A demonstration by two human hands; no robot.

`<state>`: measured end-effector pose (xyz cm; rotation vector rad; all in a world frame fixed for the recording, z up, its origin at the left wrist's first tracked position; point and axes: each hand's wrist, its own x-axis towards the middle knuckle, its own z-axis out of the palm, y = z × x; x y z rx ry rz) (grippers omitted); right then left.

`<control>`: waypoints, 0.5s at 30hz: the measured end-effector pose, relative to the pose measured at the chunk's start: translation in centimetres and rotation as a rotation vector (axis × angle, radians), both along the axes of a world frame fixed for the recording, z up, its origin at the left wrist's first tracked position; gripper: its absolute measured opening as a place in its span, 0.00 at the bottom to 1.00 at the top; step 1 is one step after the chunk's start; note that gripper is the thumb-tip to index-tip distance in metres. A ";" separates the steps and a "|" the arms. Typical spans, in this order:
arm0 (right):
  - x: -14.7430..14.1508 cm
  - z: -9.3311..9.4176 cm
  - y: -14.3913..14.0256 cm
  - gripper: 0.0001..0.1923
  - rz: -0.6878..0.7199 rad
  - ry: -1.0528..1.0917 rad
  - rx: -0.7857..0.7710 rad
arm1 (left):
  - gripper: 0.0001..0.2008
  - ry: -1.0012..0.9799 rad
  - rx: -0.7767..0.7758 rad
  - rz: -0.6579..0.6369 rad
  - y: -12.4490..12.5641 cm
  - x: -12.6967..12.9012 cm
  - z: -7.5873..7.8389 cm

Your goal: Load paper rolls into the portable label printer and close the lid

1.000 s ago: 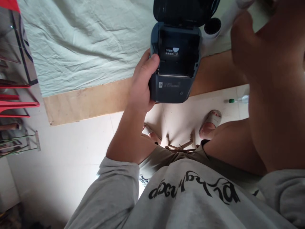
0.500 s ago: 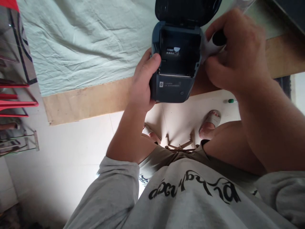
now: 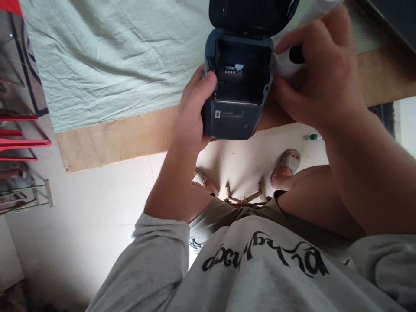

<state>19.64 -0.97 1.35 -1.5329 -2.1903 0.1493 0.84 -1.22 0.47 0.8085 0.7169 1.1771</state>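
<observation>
A dark blue label printer (image 3: 234,122) sits at the front edge of the table with its lid flipped up and its paper bay empty. My left hand (image 3: 191,112) grips its left side, thumb on the top rim. My right hand (image 3: 320,78) is curled around a white paper roll (image 3: 286,65) with a black core, held just right of the printer's open bay and touching its side.
A pale green cloth (image 3: 113,56) covers the wooden table (image 3: 113,138). Red and metal racks (image 3: 22,143) stand at the left. Below are a white tiled floor, my sandalled feet (image 3: 286,167), a wooden stool frame and a green-capped bottle (image 3: 313,137).
My right hand came down from close to the camera, took hold of the paper roll beside the printer, and now holds it against the printer's right side. The left hand stayed put.
</observation>
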 end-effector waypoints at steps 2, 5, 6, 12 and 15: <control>0.0 0.0 -0.1 0.21 0.008 0.031 -0.006 | 0.08 -0.002 0.002 -0.014 0.0 -0.1 0.0; 0.0 -0.1 -0.2 0.27 0.053 0.108 -0.075 | 0.10 -0.017 0.009 -0.027 -0.1 -0.1 0.0; 0.0 -0.1 -0.2 0.27 0.061 0.115 -0.085 | 0.10 -0.016 0.006 -0.025 -0.1 -0.1 0.0; 0.1 -0.3 -0.1 0.22 0.018 0.052 0.040 | 0.08 0.016 -0.006 0.009 -0.1 0.2 0.0; 0.1 -0.4 0.0 0.27 0.060 0.132 0.017 | 0.08 0.005 0.011 0.018 0.0 0.2 -0.1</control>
